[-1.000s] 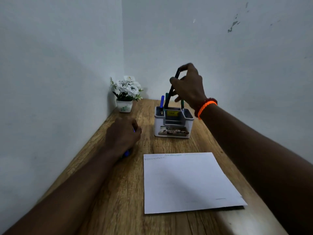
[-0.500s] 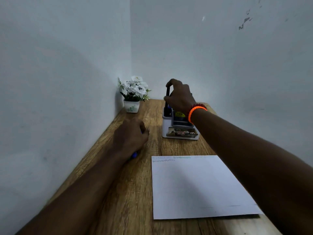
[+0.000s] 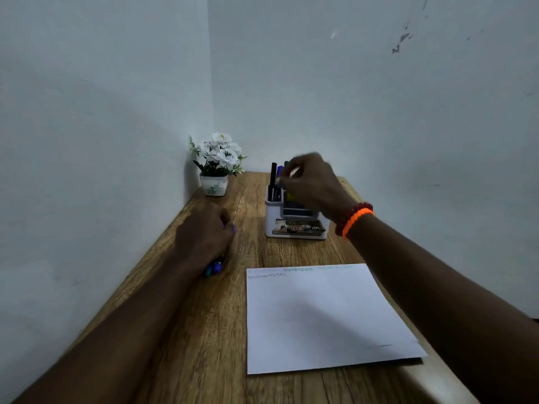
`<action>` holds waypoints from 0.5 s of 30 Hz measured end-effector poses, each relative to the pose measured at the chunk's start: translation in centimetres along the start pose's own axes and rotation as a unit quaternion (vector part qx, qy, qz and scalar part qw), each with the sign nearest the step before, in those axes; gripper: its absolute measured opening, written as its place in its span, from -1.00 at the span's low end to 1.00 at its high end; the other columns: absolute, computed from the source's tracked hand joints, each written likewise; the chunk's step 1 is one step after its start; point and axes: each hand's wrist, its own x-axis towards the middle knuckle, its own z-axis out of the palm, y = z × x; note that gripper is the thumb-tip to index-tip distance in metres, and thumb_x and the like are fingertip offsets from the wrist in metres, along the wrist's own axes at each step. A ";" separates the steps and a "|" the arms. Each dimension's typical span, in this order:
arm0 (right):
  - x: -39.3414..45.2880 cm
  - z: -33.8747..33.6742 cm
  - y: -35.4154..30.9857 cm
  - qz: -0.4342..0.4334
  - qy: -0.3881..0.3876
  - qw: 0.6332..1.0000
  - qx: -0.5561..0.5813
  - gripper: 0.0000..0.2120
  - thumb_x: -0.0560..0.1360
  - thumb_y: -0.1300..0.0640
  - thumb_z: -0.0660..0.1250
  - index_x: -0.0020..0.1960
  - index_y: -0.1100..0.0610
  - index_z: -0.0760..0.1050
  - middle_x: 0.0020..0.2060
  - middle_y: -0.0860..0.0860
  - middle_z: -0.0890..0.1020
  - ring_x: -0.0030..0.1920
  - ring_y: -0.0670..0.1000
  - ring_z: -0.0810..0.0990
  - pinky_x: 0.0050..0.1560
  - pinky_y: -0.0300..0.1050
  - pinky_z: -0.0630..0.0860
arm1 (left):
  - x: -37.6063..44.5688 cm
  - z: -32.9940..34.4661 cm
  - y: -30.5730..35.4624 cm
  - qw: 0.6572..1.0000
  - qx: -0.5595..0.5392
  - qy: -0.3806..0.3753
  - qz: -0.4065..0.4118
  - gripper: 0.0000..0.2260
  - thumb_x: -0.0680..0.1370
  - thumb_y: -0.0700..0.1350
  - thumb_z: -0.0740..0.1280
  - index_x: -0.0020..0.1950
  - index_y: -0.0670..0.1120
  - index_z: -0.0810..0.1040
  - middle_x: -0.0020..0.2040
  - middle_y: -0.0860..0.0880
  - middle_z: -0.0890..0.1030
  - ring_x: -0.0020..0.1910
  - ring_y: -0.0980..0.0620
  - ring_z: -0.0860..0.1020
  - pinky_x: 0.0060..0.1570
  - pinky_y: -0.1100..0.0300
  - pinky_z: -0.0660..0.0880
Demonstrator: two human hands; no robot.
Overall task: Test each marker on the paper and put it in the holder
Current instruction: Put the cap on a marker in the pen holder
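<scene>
- Right hand (image 3: 310, 182), orange band at the wrist, hovers over the white and grey plastic desk holder (image 3: 296, 217); fingers loosely curled, blurred, and I cannot tell whether they pinch anything.
- Black marker (image 3: 273, 180) stands upright in the holder's left slot beside a blue one, caps up, likely so they lift out easily.
- Left hand (image 3: 204, 236) rests on the wooden table (image 3: 204, 330), gripping a bunch of blue-tipped markers (image 3: 214, 268), presumably the untested stock kept close.
- White paper sheet (image 3: 326, 316) lies square before the person, zigzag test lines along its far edge.
- Small white pot of white flowers (image 3: 217, 164) in the corner; plain pale walls, dim light.
</scene>
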 end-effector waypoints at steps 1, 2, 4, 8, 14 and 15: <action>-1.8 -0.3 -0.3 -0.004 -0.046 0.999 -0.008 -0.92 0.55 0.15 0.51 0.02 0.15 0.69 -0.11 0.01 0.69 -0.16 -0.09 0.70 -0.30 -0.35 0.57 | -0.1 -0.2 0.1 1.000 0.002 0.003 0.000 -0.90 0.56 -0.01 0.41 0.02 0.02 0.68 -0.01 0.00 0.66 -0.15 0.07 0.50 -0.16 0.10 0.52; -3.7 -0.6 -0.4 -0.004 -0.091 0.996 -0.015 -0.91 0.57 0.15 0.50 0.03 0.16 0.68 -0.16 -0.04 0.67 -0.20 -0.16 0.68 -0.30 -0.35 0.54 | -0.1 -0.3 0.1 1.000 0.003 0.006 0.000 -0.90 0.56 -0.02 0.41 0.02 0.01 0.69 -0.01 -0.01 0.66 -0.15 0.06 0.50 -0.15 0.09 0.53; -7.2 -0.9 0.1 0.000 -0.151 0.988 -0.029 -0.87 0.57 0.10 0.49 0.05 0.16 0.68 -0.23 -0.10 0.62 -0.33 -0.28 0.62 -0.38 -0.41 0.47 | -0.2 -0.5 0.0 1.000 0.005 0.005 -0.005 -0.90 0.55 -0.04 0.41 0.03 0.00 0.68 -0.02 -0.02 0.66 -0.14 0.02 0.54 -0.11 0.06 0.56; -12.5 -0.8 1.7 -0.019 -0.163 0.983 -0.085 -0.84 0.56 -0.04 0.50 -0.01 0.04 0.72 -0.20 -0.11 0.70 -0.28 -0.21 0.65 -0.28 -0.26 0.58 | -0.4 -0.3 -0.3 1.000 0.015 -0.008 -0.009 -0.91 0.52 -0.06 0.44 -0.01 -0.02 0.68 -0.05 -0.03 0.67 -0.11 -0.01 0.59 -0.12 0.04 0.57; -14.3 -0.4 2.6 -0.010 -0.124 0.990 -0.072 -0.82 0.57 -0.07 0.49 -0.01 0.03 0.73 -0.34 -0.20 0.58 -0.32 -0.32 0.55 -0.37 -0.40 0.40 | -0.5 0.4 -0.2 0.999 0.027 -0.020 0.029 -0.89 0.49 0.03 0.47 -0.06 0.02 0.67 -0.11 0.04 0.64 -0.12 0.02 0.61 -0.19 0.09 0.54; -14.3 -0.4 2.6 -0.011 -0.119 0.991 -0.065 -0.83 0.57 -0.06 0.49 -0.02 0.04 0.73 -0.36 -0.20 0.57 -0.33 -0.33 0.55 -0.37 -0.40 0.40 | -0.5 0.6 -0.1 0.999 0.031 -0.019 0.035 -0.87 0.48 0.04 0.48 -0.06 0.01 0.67 -0.11 0.03 0.65 -0.13 0.02 0.61 -0.19 0.09 0.54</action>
